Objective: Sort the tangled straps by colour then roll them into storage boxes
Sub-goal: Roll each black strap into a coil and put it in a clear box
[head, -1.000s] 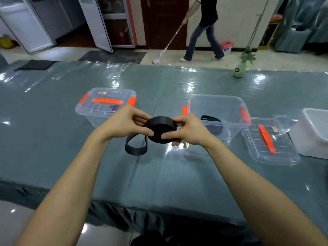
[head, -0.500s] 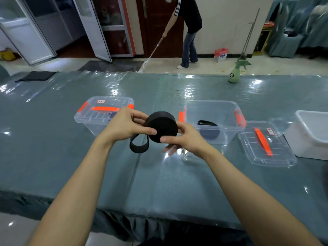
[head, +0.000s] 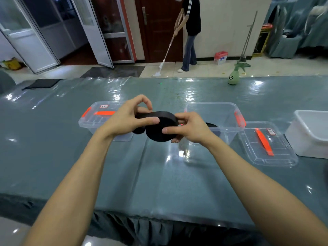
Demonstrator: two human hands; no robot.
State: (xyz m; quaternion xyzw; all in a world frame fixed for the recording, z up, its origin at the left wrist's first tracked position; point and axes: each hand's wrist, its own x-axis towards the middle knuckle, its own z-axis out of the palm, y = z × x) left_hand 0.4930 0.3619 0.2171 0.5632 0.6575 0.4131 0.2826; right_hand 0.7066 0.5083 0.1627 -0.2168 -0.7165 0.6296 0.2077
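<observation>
A black strap wound into a thick roll (head: 160, 129) is held above the table between both hands. My left hand (head: 127, 120) pinches the loose strap end against the roll's upper left side. My right hand (head: 189, 128) grips the roll's right edge with thumb in front. A short black loop of strap shows under my left hand. Behind my right hand stands an open clear storage box (head: 229, 110) with orange latches; another black roll (head: 212, 125) lies inside it. A closed clear box (head: 92, 119) with an orange handle sits behind my left hand.
A loose clear lid (head: 280, 157) with an orange handle lies right of the open box. A white tub (head: 308, 137) stands at the far right. A green spray bottle (head: 234, 77) is at the table's far edge. Beyond the table a person mops the floor.
The hanging loop of loose strap has shortened as more wound onto the roll. Both hands and the roll sit higher in view. The mopping person has moved left.
</observation>
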